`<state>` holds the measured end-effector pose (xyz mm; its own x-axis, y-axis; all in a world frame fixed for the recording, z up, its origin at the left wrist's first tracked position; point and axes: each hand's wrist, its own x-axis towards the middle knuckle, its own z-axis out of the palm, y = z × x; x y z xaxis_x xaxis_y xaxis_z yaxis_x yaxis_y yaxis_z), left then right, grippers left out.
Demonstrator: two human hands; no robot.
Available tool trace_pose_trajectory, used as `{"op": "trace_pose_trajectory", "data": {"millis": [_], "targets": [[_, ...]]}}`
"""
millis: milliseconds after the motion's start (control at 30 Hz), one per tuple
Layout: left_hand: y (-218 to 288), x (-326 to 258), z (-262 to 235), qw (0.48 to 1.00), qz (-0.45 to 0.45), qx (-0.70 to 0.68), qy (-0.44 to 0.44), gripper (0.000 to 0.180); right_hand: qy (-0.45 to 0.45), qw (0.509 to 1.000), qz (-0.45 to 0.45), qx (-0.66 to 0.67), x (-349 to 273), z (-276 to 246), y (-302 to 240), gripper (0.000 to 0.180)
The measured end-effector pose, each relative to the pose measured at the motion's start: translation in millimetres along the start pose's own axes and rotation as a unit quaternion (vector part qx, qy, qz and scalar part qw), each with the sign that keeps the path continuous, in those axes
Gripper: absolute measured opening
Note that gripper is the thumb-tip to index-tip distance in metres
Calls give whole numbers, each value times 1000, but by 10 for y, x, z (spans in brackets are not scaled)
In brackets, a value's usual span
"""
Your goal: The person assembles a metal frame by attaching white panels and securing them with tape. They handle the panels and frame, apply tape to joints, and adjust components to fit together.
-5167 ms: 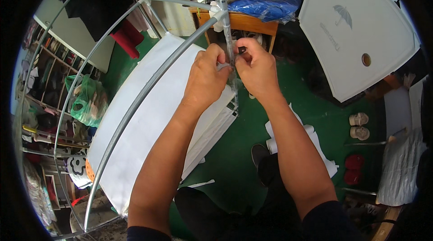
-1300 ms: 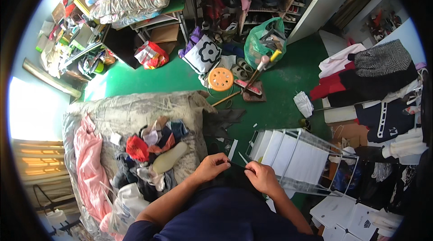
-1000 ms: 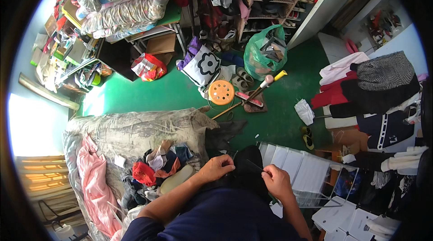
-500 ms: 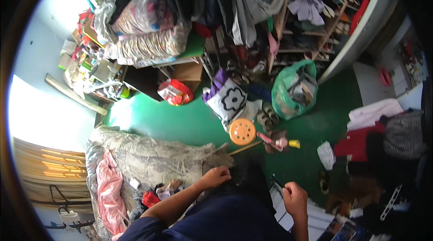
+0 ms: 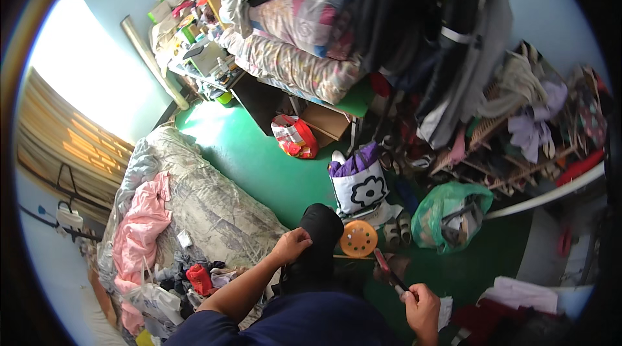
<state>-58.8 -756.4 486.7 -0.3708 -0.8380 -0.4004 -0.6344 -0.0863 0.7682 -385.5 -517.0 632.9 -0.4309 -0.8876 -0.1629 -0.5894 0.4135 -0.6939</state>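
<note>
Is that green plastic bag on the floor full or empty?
Not empty: the green bag bulges, and grey and white items show at its open mouth. How far down they fill it cannot be seen.

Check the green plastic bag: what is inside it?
Grey and whitish items, unidentifiable here, show at the mouth of the green plastic bag; they and its cloudy sides cover anything deeper.

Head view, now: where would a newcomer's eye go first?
Probably to the round orange stool with holes in its top, right of the picture's middle, and the white bag with a black flower just beyond it. The white glare at upper left and the pink cloth on the left also stand out. At lower right, the right hand holds a slim dark object, its kind unclear.
</note>
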Motion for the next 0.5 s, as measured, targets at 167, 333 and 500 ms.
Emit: {"op": "trace_pose_trajectory", "data": {"millis": [167,333,500], "targets": [[-568,949,-299,998,-2,-66,6,21,-38,993,-40,-101,956,312,-451,15],[-1142,2081,-933,998,27,-42,-45,25,-68,984,9,-163,2169,1057,-956,24],[-1355,2658,-2158,997,-33,-71,6,27,-125,971,50,-195,3493,1832,-1434,17]]}}
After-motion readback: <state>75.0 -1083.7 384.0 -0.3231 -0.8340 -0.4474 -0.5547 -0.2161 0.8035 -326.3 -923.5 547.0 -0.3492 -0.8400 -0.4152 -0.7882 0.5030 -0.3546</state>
